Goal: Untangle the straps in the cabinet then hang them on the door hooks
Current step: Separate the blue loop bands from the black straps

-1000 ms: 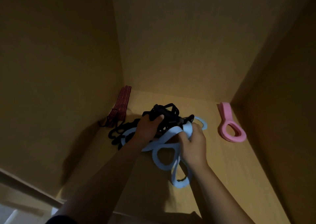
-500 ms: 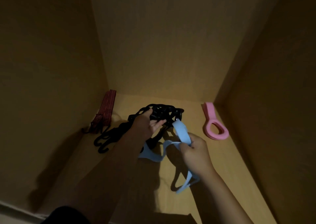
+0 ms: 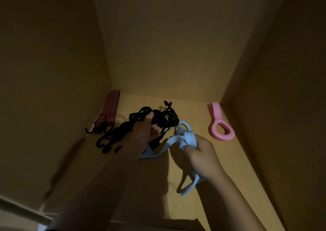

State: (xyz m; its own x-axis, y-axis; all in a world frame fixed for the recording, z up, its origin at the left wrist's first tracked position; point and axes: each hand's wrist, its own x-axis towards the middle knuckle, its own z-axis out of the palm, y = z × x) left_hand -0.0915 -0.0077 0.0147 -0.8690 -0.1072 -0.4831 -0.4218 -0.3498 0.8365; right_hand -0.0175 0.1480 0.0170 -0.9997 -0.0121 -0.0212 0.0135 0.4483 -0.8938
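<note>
A tangle of black straps (image 3: 159, 118) lies mid-floor of the dim cabinet, with black hooks trailing to its left (image 3: 107, 142). My left hand (image 3: 150, 130) grips the black bundle from above. A light blue strap (image 3: 187, 136) runs out of the tangle to the right. My right hand (image 3: 201, 156) is closed on it, and a blue loop hangs below the wrist (image 3: 189, 188). The two hands are a short way apart with the blue strap stretched between them.
A red striped strap (image 3: 111, 110) lies along the left wall. A pink looped strap (image 3: 219, 125) rests by the right back corner. Wooden cabinet walls close in on left (image 3: 53, 72), back and right. The cabinet's front edge (image 3: 21, 207) shows at lower left.
My right hand has pulled the blue strap right and toward me, away from the black tangle. My left hand keeps hold of the black bundle. The view has shifted slightly.
</note>
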